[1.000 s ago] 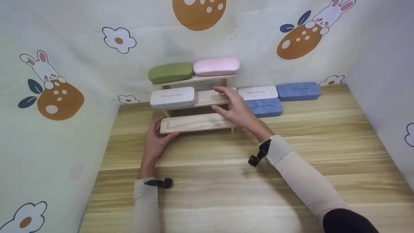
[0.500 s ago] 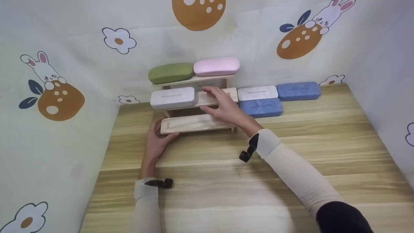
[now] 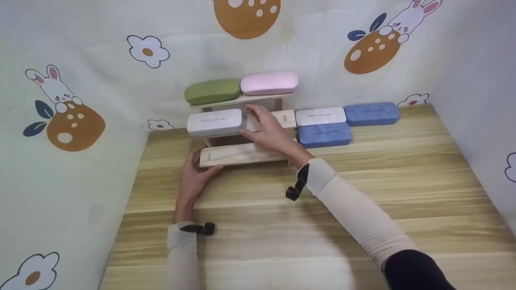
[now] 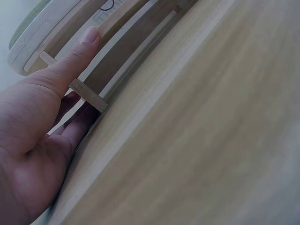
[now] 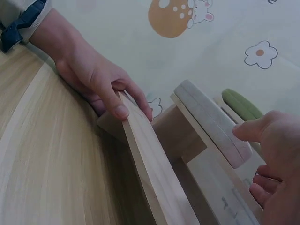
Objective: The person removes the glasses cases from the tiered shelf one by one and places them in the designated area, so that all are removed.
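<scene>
A stepped wooden rack (image 3: 229, 155) stands by the back wall. My left hand (image 3: 192, 177) grips the left end of its lowest shelf, thumb on the front edge and fingers behind, as the left wrist view (image 4: 42, 108) also shows of this hand. On the middle shelf lies a white glasses case (image 3: 215, 122). My right hand (image 3: 269, 131) is at the right end of that case, thumb and fingers spread apart. In the right wrist view the thumb tip meets or overlaps the white case (image 5: 213, 122); contact is unclear.
On the top shelf sit a green glasses case (image 3: 212, 91) and a pink one (image 3: 269, 83). Right of the rack, another white case (image 3: 321, 116) and two blue cases, one behind (image 3: 372, 113) and one in front (image 3: 325, 134), lie on the wooden table (image 3: 258, 225).
My right hand has moved left along the middle shelf, up to the white case's right end. The left hand stays on the rack, and the cases have not moved.
</scene>
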Tool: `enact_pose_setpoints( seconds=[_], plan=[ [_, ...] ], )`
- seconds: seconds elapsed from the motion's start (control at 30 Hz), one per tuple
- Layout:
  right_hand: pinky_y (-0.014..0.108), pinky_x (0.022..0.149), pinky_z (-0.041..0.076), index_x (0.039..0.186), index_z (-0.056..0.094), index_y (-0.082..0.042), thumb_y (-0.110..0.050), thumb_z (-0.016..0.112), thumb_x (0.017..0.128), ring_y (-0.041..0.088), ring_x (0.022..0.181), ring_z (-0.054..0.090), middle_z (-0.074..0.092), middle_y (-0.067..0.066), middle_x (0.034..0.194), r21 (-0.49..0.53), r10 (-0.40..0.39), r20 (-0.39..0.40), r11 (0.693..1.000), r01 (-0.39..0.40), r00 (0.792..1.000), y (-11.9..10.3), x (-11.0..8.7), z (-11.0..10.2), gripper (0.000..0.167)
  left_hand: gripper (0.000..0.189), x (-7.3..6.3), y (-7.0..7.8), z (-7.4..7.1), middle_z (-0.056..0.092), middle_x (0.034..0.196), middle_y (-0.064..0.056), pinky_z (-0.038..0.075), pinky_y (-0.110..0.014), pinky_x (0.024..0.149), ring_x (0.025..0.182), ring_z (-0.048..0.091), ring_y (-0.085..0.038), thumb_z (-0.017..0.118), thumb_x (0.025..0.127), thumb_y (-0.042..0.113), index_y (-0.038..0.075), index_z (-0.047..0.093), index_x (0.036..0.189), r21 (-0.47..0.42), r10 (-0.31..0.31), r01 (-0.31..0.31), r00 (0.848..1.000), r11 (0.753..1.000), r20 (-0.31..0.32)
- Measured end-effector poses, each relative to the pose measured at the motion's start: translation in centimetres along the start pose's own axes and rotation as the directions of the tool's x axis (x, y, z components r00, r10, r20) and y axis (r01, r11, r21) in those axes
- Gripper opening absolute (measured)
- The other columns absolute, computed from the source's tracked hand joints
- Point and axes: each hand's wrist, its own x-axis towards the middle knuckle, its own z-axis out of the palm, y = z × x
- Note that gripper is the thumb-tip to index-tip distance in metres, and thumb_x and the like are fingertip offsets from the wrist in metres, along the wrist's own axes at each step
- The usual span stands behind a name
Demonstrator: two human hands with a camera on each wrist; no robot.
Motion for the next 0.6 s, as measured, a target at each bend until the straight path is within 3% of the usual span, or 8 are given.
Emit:
enact_pose_setpoints(
  seconds=[0.33,0.6],
  plan=[
    [0.041,0.134,0.029,0.167,0.038,-0.011,-0.038,0.081,0.098,0.029,0.159,0.04,0.045,0.012,0.17,-0.047,0.01,0.047,0.999,-0.008,0.999,-0.7,0.7,0.9,0.086,0.087,0.2,-0.4,-0.1,0.065,0.151,-0.003,0.054,-0.023,0.104,0.132,0.065,-0.018,0.098,0.082,0.021,0.015,0.05,0.154,0.011,-0.004,0.004,1.0,1.0,0.006],
    [0.042,0.133,0.031,0.166,0.039,-0.009,-0.038,0.083,0.097,0.03,0.155,0.044,0.048,0.013,0.166,-0.075,-0.001,0.032,0.997,0.004,0.999,-1.0,0.8,1.7,0.087,0.085,0.3,-0.4,-0.1,0.067,0.148,-0.003,0.058,-0.024,0.1,0.126,0.069,-0.018,0.098,0.081,0.018,0.016,0.052,0.152,0.006,0.009,-0.009,1.0,1.0,0.002]
  ],
)
